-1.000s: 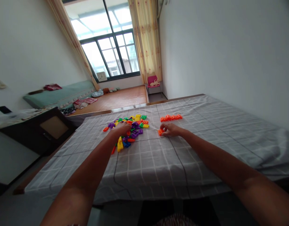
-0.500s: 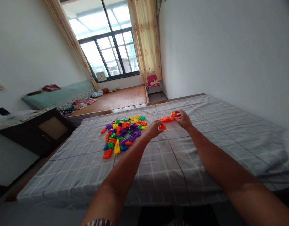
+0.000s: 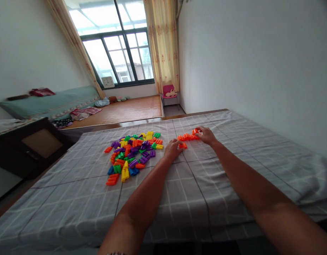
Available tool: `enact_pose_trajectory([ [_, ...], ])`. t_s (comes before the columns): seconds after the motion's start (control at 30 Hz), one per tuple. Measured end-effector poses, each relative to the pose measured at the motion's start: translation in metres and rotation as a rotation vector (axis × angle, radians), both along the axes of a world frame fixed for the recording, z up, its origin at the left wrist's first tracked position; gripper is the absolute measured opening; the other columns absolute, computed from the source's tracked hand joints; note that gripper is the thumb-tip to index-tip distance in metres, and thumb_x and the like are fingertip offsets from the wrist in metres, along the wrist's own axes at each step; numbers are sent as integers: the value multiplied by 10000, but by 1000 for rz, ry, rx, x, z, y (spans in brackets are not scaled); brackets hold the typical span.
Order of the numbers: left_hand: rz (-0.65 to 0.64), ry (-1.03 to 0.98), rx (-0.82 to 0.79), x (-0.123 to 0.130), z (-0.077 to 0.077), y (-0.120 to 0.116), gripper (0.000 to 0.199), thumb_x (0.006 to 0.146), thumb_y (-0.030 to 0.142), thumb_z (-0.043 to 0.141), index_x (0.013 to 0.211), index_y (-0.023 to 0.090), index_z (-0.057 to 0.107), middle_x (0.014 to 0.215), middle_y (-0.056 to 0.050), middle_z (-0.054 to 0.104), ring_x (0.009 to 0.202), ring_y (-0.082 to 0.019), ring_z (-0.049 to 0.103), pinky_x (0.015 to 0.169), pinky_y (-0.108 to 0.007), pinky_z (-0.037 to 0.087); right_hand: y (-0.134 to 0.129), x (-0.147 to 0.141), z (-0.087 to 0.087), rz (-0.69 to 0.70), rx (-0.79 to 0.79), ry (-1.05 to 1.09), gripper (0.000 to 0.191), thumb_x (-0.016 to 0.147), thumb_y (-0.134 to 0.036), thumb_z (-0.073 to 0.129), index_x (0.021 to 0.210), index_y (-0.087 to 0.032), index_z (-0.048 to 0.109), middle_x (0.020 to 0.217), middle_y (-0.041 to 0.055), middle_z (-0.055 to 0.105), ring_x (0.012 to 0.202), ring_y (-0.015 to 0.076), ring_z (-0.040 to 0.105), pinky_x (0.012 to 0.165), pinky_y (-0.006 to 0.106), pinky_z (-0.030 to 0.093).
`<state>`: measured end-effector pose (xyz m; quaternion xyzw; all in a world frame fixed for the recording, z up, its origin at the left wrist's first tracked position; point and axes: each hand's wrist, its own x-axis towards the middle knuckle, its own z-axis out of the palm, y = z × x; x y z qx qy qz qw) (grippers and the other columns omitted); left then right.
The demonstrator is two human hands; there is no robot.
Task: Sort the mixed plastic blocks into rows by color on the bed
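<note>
Orange plastic blocks lie in a short row on the grey checked cloth, between my two hands. My left hand has its fingers closed on a single orange block just in front of the row. At the row's right end my right hand grips another orange block, which looks slightly raised. Left of my left hand spreads a loose pile of purple, green, yellow, blue and orange blocks.
The cloth-covered table runs up to a white wall on the right. A dark cabinet stands at the left. Beyond the table are a low bed, a pink chair and a window.
The view has turned slightly, so the pile and room appear further left. Both hands remain at the orange blocks, with the right hand's block shifted a little against the row.
</note>
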<state>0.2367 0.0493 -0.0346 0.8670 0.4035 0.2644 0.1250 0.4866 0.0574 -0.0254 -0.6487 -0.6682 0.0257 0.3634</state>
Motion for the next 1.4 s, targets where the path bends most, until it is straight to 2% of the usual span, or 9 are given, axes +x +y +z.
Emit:
enact_pose_trajectory([
  [0.27,-22,-57,-29,2,-2,-1,172,822,218,646,984,203,701,1037,-60,633,942,-187,625,885,-329,513,8,-1,-14,-30,-128,-190,357,819,-278,620,1172,-242,658,1071,76,696,1049,262,568,899,391,478],
  [0.4,1,-114,-104,5,-9,4,190,820,172,633,998,206,688,1072,-50,626,855,-141,642,830,-284,531,7,-4,-22,-64,-87,-229,360,848,-347,596,1192,-261,659,1043,90,694,1045,281,557,882,408,481],
  [0.6,22,-82,-74,8,-13,4,215,833,229,653,1046,228,683,1096,-55,624,941,-167,633,853,-283,519,-1,-9,-21,-17,34,-255,425,847,-344,570,1259,-254,620,1281,67,638,1133,309,523,934,476,458],
  [0.73,90,20,77,-9,3,5,223,914,315,544,1076,249,682,1103,-65,639,1081,-221,565,936,-346,473,-9,-11,-14,-30,160,-246,465,854,-303,518,1299,-190,587,1292,100,627,1160,309,522,952,469,449],
  [0.87,338,117,98,-46,21,18,302,924,188,451,1140,214,661,1155,-105,638,1121,-245,527,955,-378,436,-14,-13,-8,-10,219,-236,437,855,-249,470,1262,-175,613,1232,100,658,1127,303,546,945,462,450],
  [0.97,493,205,67,-70,23,26,275,917,220,467,1103,181,665,1179,-139,637,1144,-270,518,1004,-428,386,-15,-15,-7,1,243,-230,426,860,-231,449,1244,-177,625,1210,100,669,1106,298,556,935,460,454],
  [1.17,449,325,68,-70,26,19,296,944,277,427,925,177,705,1010,-119,703,1024,-239,599,1063,-447,314,-19,-25,-9,38,315,-232,382,883,-220,434,1193,-169,651,1148,93,697,1082,276,566,954,433,450],
  [1.27,483,252,124,-75,43,15,303,942,232,404,1011,215,699,1076,-104,695,1082,-238,581,1063,-439,320,-26,-45,-8,125,323,-259,364,886,-205,436,1168,-165,662,1126,92,704,1050,266,582,945,420,459],
  [1.4,647,291,21,-113,62,19,361,892,178,449,1178,240,660,1179,-121,668,1139,-265,565,1012,-443,382,-34,-84,-8,337,289,-294,323,888,-195,464,1132,-185,675,1079,89,715,1023,258,602,942,428,468],
])
